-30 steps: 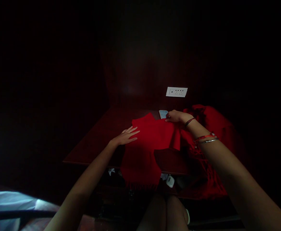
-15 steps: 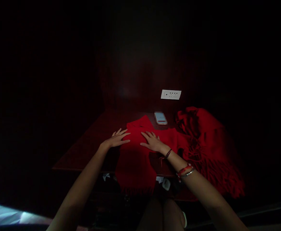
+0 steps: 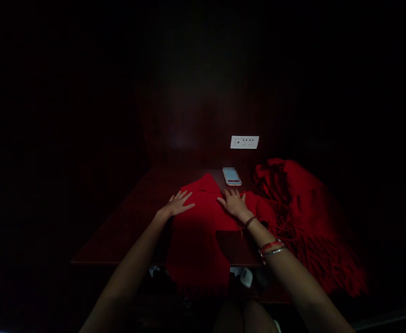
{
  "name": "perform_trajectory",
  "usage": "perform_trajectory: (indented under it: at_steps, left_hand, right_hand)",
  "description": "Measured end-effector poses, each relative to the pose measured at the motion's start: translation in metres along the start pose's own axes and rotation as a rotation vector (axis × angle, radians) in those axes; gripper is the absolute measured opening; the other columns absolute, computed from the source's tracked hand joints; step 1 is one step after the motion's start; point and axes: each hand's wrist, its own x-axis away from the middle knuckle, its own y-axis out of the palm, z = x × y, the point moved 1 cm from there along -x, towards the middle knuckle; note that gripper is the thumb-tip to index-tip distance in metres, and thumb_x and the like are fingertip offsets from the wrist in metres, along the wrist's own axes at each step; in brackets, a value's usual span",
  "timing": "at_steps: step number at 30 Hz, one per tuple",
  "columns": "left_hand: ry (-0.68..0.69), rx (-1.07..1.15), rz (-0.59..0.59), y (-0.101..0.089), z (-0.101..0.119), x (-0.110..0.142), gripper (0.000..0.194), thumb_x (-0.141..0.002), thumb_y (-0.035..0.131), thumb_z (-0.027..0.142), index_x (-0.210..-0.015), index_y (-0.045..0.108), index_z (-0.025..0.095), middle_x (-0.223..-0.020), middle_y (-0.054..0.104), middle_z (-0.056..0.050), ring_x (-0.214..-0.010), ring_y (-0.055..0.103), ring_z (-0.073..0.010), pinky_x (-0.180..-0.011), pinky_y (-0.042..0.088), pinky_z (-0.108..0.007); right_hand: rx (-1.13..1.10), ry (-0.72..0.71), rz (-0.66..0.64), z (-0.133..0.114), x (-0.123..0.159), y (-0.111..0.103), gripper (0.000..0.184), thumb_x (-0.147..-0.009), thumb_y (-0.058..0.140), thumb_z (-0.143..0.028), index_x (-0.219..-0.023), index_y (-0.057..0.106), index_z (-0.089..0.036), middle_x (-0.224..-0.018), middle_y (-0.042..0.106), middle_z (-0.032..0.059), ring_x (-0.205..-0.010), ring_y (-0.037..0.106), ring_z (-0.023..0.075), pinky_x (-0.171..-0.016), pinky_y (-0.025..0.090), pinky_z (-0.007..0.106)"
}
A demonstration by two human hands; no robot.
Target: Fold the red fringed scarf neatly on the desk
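Observation:
A red fringed scarf [image 3: 201,236] lies folded at an angle on the dark wooden table [image 3: 119,226], one end hanging over the front edge and the other running right. My left hand [image 3: 180,203] rests on the scarf's left side, fingers spread. Across from it, my right hand [image 3: 234,203] lies palm down on the right-hand part, fingers also apart. Neither hand grips the cloth. Just beyond my right hand is a phone [image 3: 232,176] with a lit screen.
To the right sits a heaped red fringed cloth [image 3: 310,203], its tassels spilling toward the front. A white wall socket [image 3: 244,142] is on the back panel. Under the tabletop, a small white object [image 3: 246,277] shows among papers. Surroundings are very dark.
My right hand has left the far edge near the phone and come back onto the scarf, first toward the middle, then slightly right. My left hand has stayed on the scarf's left side.

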Motion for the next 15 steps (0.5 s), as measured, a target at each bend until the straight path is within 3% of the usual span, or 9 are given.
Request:
perform_trajectory:
  at_steps: [4, 7, 10, 12, 15]
  left_hand:
    - [-0.037, 0.035, 0.038, -0.002, -0.003, 0.005, 0.074, -0.069, 0.017, 0.066, -0.129, 0.008, 0.024, -0.134, 0.011, -0.003, -0.121, 0.005, -0.0224, -0.094, 0.008, -0.045]
    - [-0.081, 0.053, 0.053, -0.003, -0.005, 0.005, 0.070, -0.072, 0.014, 0.063, -0.129, 0.009, 0.023, -0.133, 0.016, -0.004, -0.121, 0.009, -0.0215, -0.095, 0.009, -0.043]
    - [-0.110, 0.063, 0.058, -0.004, -0.006, 0.006, 0.067, -0.074, 0.014, 0.061, -0.129, 0.009, 0.022, -0.132, 0.019, -0.005, -0.121, 0.012, -0.0211, -0.094, 0.011, -0.042]
    - [-0.107, 0.073, 0.057, -0.005, -0.005, 0.007, 0.065, -0.075, 0.015, 0.059, -0.129, 0.009, 0.023, -0.132, 0.019, -0.005, -0.121, 0.011, -0.0207, -0.094, 0.011, -0.041]
    - [-0.102, 0.087, 0.046, -0.005, -0.005, 0.009, 0.062, -0.076, 0.014, 0.056, -0.129, 0.008, 0.024, -0.132, 0.019, -0.005, -0.121, 0.010, -0.0205, -0.094, 0.010, -0.042]
  right_hand:
    - [0.135, -0.021, -0.140, 0.032, -0.015, -0.019, 0.038, -0.079, 0.036, -0.036, -0.100, 0.051, -0.010, -0.100, 0.054, 0.0164, -0.095, 0.048, 0.0222, -0.085, 0.027, 0.039]
    - [0.087, -0.155, -0.169, 0.041, -0.012, -0.045, 0.034, -0.079, 0.035, -0.034, -0.090, 0.057, -0.010, -0.093, 0.058, 0.0133, -0.084, 0.053, 0.0172, -0.071, 0.037, 0.023]
    - [0.078, -0.268, -0.287, 0.043, -0.007, -0.066, 0.031, -0.076, 0.041, -0.036, -0.086, 0.059, -0.012, -0.086, 0.061, 0.0087, -0.076, 0.055, 0.0140, -0.063, 0.038, 0.018]
    - [0.161, -0.202, -0.339, 0.043, -0.007, -0.068, 0.029, -0.074, 0.046, -0.034, -0.086, 0.060, -0.012, -0.087, 0.061, 0.0096, -0.076, 0.055, 0.0150, -0.062, 0.038, 0.018]
    - [0.257, -0.035, -0.196, 0.040, -0.008, -0.055, 0.030, -0.076, 0.042, -0.029, -0.093, 0.057, -0.009, -0.095, 0.057, 0.0157, -0.084, 0.054, 0.0196, -0.068, 0.038, 0.025]
